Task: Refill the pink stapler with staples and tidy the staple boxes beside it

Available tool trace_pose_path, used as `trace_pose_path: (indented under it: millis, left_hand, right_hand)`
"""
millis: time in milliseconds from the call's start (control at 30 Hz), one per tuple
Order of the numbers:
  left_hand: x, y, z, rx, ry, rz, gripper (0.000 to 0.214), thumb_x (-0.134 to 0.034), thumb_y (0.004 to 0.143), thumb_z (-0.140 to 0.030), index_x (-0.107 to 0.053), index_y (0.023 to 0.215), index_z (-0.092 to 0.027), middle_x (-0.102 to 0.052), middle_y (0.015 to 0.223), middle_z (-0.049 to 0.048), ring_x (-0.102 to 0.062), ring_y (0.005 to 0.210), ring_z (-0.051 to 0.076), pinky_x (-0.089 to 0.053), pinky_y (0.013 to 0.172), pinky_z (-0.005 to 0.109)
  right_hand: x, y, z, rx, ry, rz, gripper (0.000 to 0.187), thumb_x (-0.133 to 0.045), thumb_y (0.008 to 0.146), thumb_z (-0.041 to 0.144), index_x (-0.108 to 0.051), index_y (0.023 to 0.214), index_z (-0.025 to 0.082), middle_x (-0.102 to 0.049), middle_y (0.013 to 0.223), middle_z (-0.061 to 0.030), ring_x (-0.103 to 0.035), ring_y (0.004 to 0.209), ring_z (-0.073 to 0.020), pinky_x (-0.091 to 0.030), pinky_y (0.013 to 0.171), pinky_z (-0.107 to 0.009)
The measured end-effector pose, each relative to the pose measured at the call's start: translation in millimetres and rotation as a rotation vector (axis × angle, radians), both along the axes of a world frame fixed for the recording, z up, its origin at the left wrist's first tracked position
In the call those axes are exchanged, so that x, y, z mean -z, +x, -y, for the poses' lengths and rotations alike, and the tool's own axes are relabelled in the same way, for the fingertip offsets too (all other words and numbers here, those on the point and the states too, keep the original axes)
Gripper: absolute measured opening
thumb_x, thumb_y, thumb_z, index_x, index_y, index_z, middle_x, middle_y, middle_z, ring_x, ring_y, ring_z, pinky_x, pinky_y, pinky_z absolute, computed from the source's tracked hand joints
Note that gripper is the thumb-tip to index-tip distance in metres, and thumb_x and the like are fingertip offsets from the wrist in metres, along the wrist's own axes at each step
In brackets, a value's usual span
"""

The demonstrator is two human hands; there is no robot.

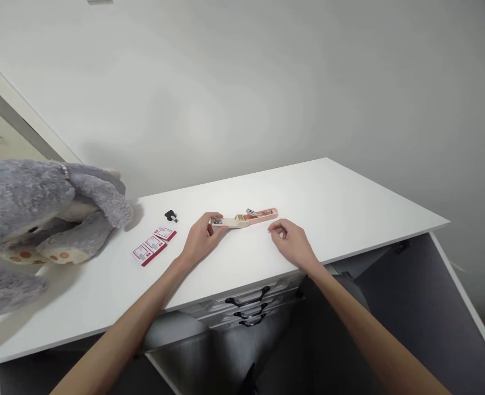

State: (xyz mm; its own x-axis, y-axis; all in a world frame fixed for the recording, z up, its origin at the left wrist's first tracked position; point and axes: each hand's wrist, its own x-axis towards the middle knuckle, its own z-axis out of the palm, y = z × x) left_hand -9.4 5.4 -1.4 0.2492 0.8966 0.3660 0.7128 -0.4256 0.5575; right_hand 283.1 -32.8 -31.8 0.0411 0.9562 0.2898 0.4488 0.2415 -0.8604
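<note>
An opened-out stapler [244,218], cream at one end and pink at the other, lies flat on the white table [349,208]. My left hand [201,238] pinches its cream end with fingers curled round it. My right hand [294,241] rests on the table just right of the pink end, fingers loosely bent and apart, not touching it. Metal parts show in the stapler's middle.
Three small red-and-white staple boxes [154,245] lie left of my left hand, with a small black object [170,216] behind them. A big grey plush toy [40,219] fills the table's left end. Drawers with black handles [246,307] sit under the tabletop.
</note>
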Motion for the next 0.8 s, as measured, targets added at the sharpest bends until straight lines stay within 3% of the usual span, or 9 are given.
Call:
trace_pose_path:
  millis: [67, 167, 233, 300, 467, 567, 667, 800]
  left_hand:
    - [-0.3, 1, 5, -0.014, 0.066, -0.058, 0.041, -0.064, 0.100, -0.047, -0.058, 0.133, -0.023, -0.072, 0.112, 0.0052, -0.063, 0.071, 0.015, -0.053, 0.072, 0.032]
    - [-3.1, -6, 20, -0.027, 0.285, -0.186, 0.041, -0.061, 0.102, -0.041, -0.054, 0.139, -0.023, -0.063, 0.137, 0.0137, -0.069, 0.106, 0.024, -0.055, 0.094, 0.040]
    - [-6.6, -19, 34, -0.038, 0.414, -0.313, 0.039, -0.060, 0.103, -0.038, -0.054, 0.138, -0.021, -0.056, 0.145, 0.0182, -0.060, 0.129, 0.031, -0.048, 0.111, 0.050]
    - [-11.2, -42, 49, -0.105, 0.455, -0.435, 0.040, -0.059, 0.103, -0.038, -0.055, 0.138, -0.020, -0.054, 0.147, 0.0213, -0.053, 0.137, 0.037, -0.042, 0.115, 0.056]
    - [-18.1, -113, 76, -0.410, 0.379, -0.567, 0.062, -0.060, 0.098, -0.057, -0.055, 0.143, -0.015, -0.045, 0.157, 0.0269, -0.040, 0.148, 0.047, -0.033, 0.118, 0.067]
    - [-14.6, -142, 76, -0.499, 0.257, -0.530, 0.078, -0.057, 0.093, -0.067, -0.052, 0.147, -0.011, -0.053, 0.153, 0.0266, -0.046, 0.143, 0.047, -0.038, 0.116, 0.064]
    - [-11.1, -149, 67, -0.546, 0.132, -0.501, 0.086, -0.055, 0.090, -0.073, -0.053, 0.147, -0.010, -0.062, 0.146, 0.0248, -0.056, 0.134, 0.046, -0.043, 0.112, 0.061]
    - [-12.3, -138, 51, -0.567, 0.069, -0.492, 0.090, -0.055, 0.088, -0.076, -0.055, 0.147, -0.009, -0.064, 0.146, 0.0237, -0.059, 0.133, 0.047, -0.044, 0.112, 0.059]
  right_hand:
    - [0.2, 1, 0, -0.003, 0.001, -0.007, 0.020, -0.055, 0.082, 0.024, -0.073, 0.091, 0.023, -0.076, 0.091, -0.0029, -0.062, 0.073, -0.0198, -0.048, 0.074, -0.034]
    - [0.1, 2, 0, -0.007, 0.004, -0.016, 0.020, -0.055, 0.083, 0.024, -0.073, 0.091, 0.023, -0.076, 0.091, -0.0031, -0.063, 0.074, -0.0202, -0.048, 0.076, -0.035]
    - [0.3, 2, 0, -0.012, 0.015, -0.025, 0.020, -0.054, 0.083, 0.024, -0.072, 0.091, 0.023, -0.076, 0.092, -0.0033, -0.065, 0.077, -0.0207, -0.049, 0.078, -0.035]
    - [0.8, 2, 0, -0.017, 0.026, -0.030, 0.019, -0.054, 0.084, 0.024, -0.072, 0.091, 0.023, -0.076, 0.093, -0.0033, -0.066, 0.080, -0.0208, -0.049, 0.081, -0.036]
    - [3.0, 1, 0, -0.019, 0.029, -0.026, 0.019, -0.055, 0.085, 0.022, -0.072, 0.092, 0.024, -0.077, 0.094, -0.0023, -0.068, 0.081, -0.0207, -0.049, 0.082, -0.036]
    - [3.8, 1, 0, -0.025, 0.033, -0.015, 0.018, -0.055, 0.086, 0.021, -0.072, 0.092, 0.024, -0.077, 0.094, -0.0020, -0.069, 0.083, -0.0209, -0.049, 0.081, -0.036]
    - [3.9, 1, 0, -0.032, 0.035, -0.001, 0.018, -0.054, 0.086, 0.020, -0.072, 0.091, 0.024, -0.077, 0.094, -0.0018, -0.069, 0.083, -0.0208, -0.048, 0.080, -0.036]
    - [3.6, 1, 0, -0.035, 0.038, 0.004, 0.019, -0.054, 0.086, 0.020, -0.071, 0.092, 0.024, -0.077, 0.096, -0.0022, -0.070, 0.084, -0.0208, -0.048, 0.079, -0.035]
